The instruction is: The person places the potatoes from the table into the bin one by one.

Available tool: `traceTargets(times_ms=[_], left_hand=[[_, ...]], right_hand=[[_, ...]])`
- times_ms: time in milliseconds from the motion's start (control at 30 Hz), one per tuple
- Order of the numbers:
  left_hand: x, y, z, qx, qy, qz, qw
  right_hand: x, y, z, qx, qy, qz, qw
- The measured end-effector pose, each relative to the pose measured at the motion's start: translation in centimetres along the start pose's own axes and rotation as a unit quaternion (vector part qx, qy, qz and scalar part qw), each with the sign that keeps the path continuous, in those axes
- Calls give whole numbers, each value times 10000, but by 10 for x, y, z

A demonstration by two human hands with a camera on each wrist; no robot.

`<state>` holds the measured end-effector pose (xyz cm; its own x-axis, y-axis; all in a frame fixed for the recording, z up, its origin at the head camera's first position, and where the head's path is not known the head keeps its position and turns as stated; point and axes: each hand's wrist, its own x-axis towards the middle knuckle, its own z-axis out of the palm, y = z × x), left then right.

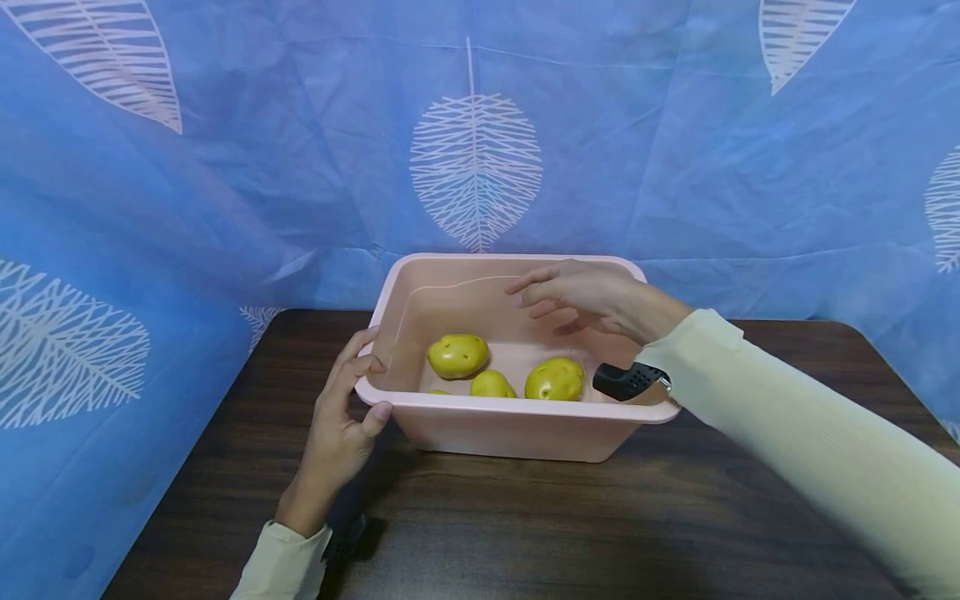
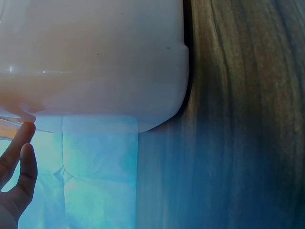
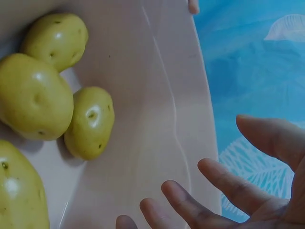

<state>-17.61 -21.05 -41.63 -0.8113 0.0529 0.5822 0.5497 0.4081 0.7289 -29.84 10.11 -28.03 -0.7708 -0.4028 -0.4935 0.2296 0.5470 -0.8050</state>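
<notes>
A pink plastic bin (image 1: 517, 427) holds several yellow potatoes (image 1: 457, 356), some partly hidden behind its front wall in the head view. At the bin's left front corner my left hand (image 1: 341, 425) grips the rim, with fingers over the edge and the thumb on the outer side. The left wrist view shows fingertips (image 2: 28, 131) of that hand against the bin's edge. Over the right half of the bin hovers my right hand (image 1: 588, 296), fingers spread and holding nothing. The right wrist view shows its fingers (image 3: 233, 186) apart from the potatoes (image 3: 35, 98).
The bin stands on a dark wooden table (image 1: 525, 525). Behind and to the left hangs a blue cloth (image 1: 300, 150) with white leaf prints, close to the bin's back rim. A black strap (image 1: 628, 382) is on the right wrist.
</notes>
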Motion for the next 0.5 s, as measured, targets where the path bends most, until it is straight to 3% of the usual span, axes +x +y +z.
traceTargets(times_ms=[267,500], left_hand=[[0,-1,-1,24,-15,52,10000],[1,0,-1,15,-50,7,10000]], right_hand=[[-22,-6,4,-157,13,-332,9993],[-57,7,3,-510,-25,-871,9949]])
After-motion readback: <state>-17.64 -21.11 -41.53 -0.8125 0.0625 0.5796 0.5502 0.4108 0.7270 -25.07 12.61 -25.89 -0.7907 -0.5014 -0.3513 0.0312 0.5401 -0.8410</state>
